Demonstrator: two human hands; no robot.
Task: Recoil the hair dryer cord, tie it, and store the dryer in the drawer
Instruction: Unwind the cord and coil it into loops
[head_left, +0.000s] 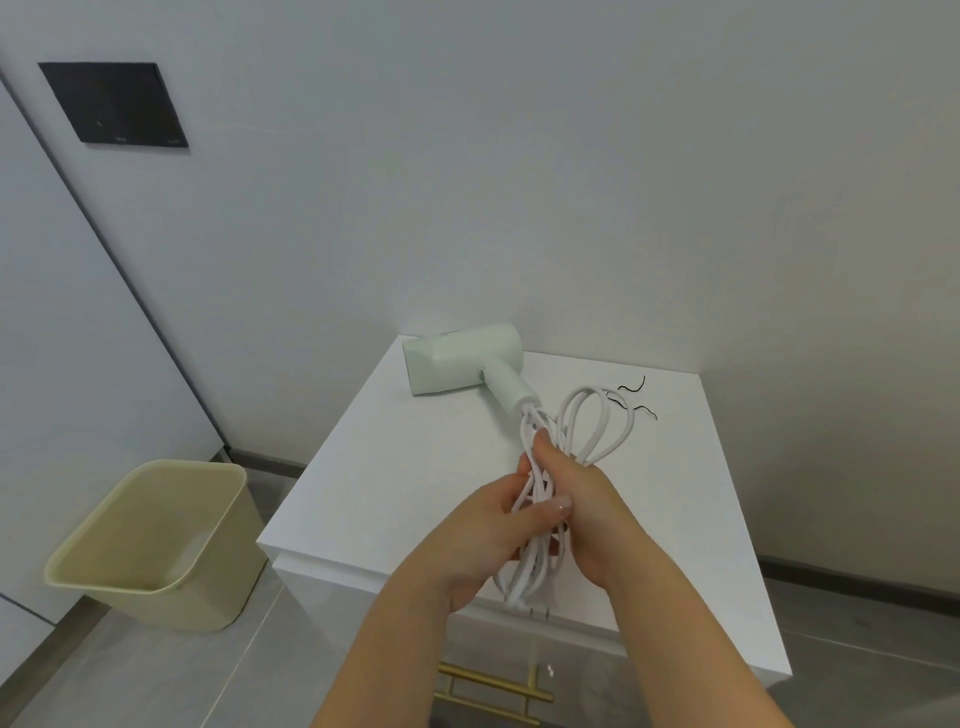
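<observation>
A pale green hair dryer lies on its side at the back of the white cabinet top, handle pointing toward me. Its white cord is gathered into long loops above the top. My left hand and my right hand both grip the middle of the bundle, palms facing each other. Loops stick out beyond my hands at the far end, and the plug end hangs below them at the front edge. Thin black twist ties lie on the top just right of the loops.
A gold drawer handle shows on the cabinet front below my arms; the drawer looks closed. A beige waste bin stands on the grey floor to the left. A wall runs close behind the cabinet, with a black panel at the upper left.
</observation>
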